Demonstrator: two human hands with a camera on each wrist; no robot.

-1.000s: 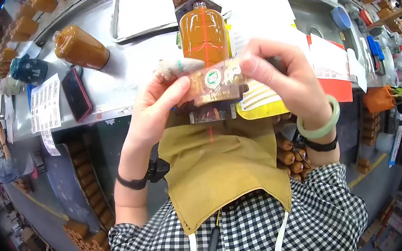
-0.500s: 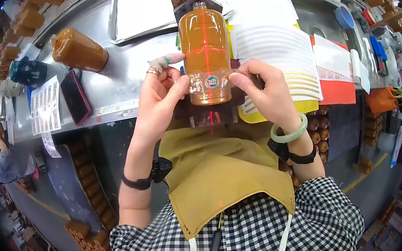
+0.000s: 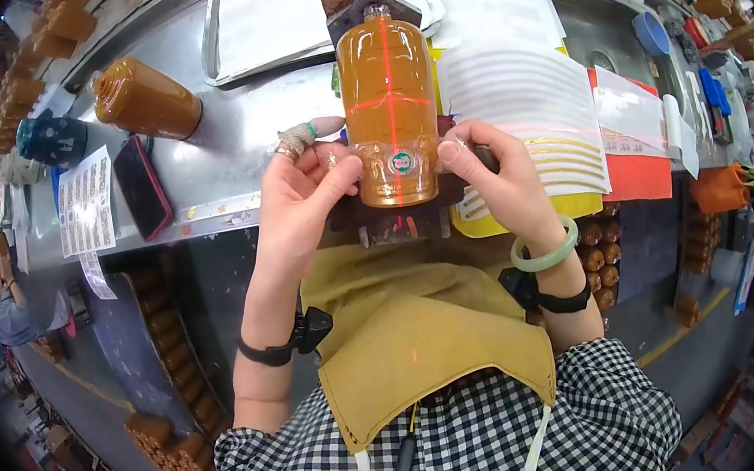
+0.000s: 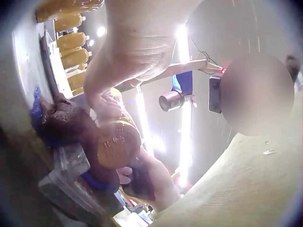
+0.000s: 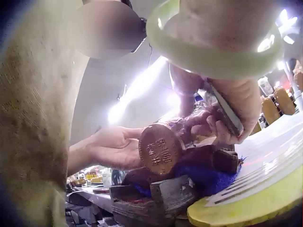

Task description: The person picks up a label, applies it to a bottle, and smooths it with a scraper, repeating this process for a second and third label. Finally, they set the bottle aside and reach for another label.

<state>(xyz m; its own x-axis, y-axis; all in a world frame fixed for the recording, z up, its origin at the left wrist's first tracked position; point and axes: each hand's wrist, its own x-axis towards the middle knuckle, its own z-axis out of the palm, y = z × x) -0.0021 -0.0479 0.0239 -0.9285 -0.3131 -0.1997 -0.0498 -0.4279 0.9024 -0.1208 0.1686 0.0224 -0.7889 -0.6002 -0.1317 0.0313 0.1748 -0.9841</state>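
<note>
An amber-brown glass bottle lies on its side in a dark holder, neck away from me, red laser lines crossing it. A clear label with gold print and a round green emblem spans its lower part. My left hand pinches the label's left end between thumb and fingers; one finger wears a knitted sleeve. My right hand pinches the right end. In the right wrist view a flat dark piece with a pale edge sits in that hand, beside the bottle's embossed base.
Right of the holder lies a stack of white sheets with label strips over a yellow board. A second brown bottle, a phone and a printed sheet are at left. A metal tray lies behind.
Both hands have lowered the label from above the bottle onto its lower part and moved slightly apart at its ends. Over the last half second they have barely moved.
</note>
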